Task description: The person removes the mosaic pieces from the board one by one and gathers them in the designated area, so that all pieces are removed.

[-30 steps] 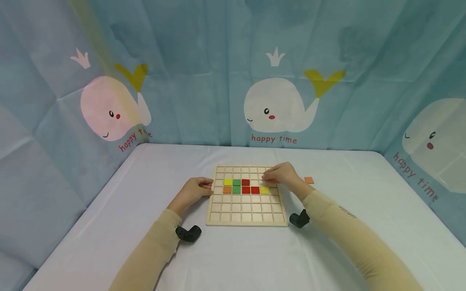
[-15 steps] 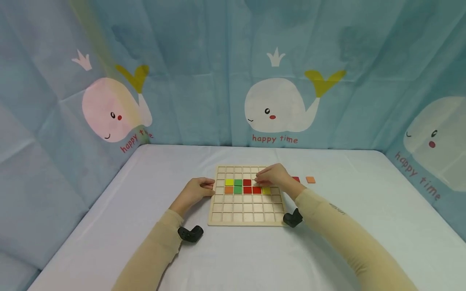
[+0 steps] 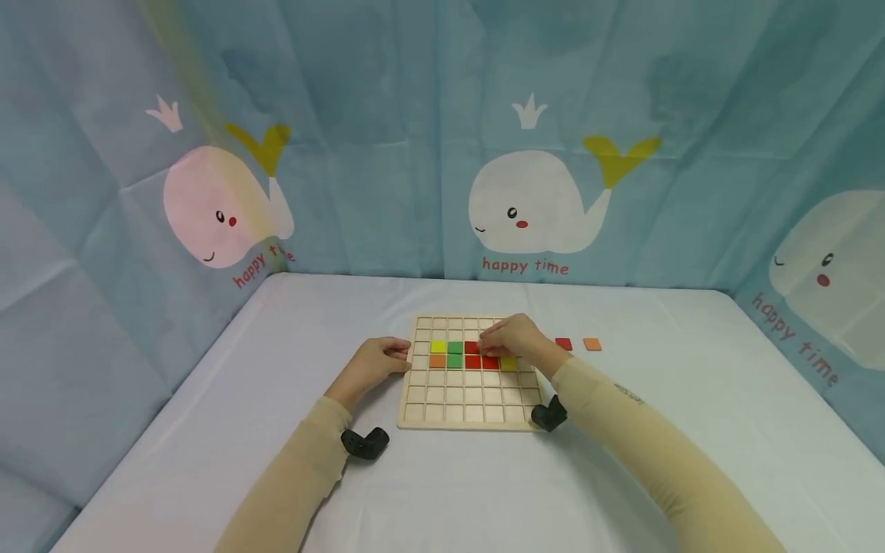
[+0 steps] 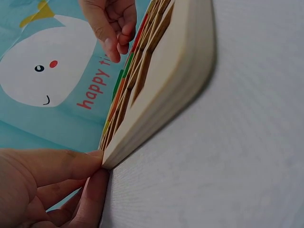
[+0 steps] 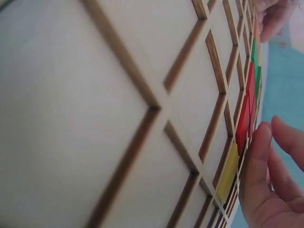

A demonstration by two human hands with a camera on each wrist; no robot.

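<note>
A square wooden grid board (image 3: 470, 415) lies on the white cloth. My left hand (image 3: 369, 365) pinches its left edge, thumb above and fingers below in the left wrist view. Two rows of coloured square tiles fill its middle: a yellow tile (image 3: 439, 346) and an orange tile (image 3: 437, 362) at left, then green tiles (image 3: 455, 361), red tiles (image 3: 472, 362) and another yellow tile (image 5: 228, 175). Over the upper row, my right hand (image 3: 515, 338) has thumb and fingertips close together right beside the upper red tile. I cannot tell whether a tile is between them.
Right of the board, a loose red tile (image 3: 563, 343) and a loose orange tile (image 3: 592, 344) lie on the table (image 3: 657, 369). A blue curtain (image 3: 387, 207) with printed whales hangs around the table's back and sides. Black wrist devices (image 3: 365, 443) sit by both sleeves.
My right hand has moved left across the upper tile row to the red tile, uncovering the loose red tile beside the board. The left hand stays on the board's edge.
</note>
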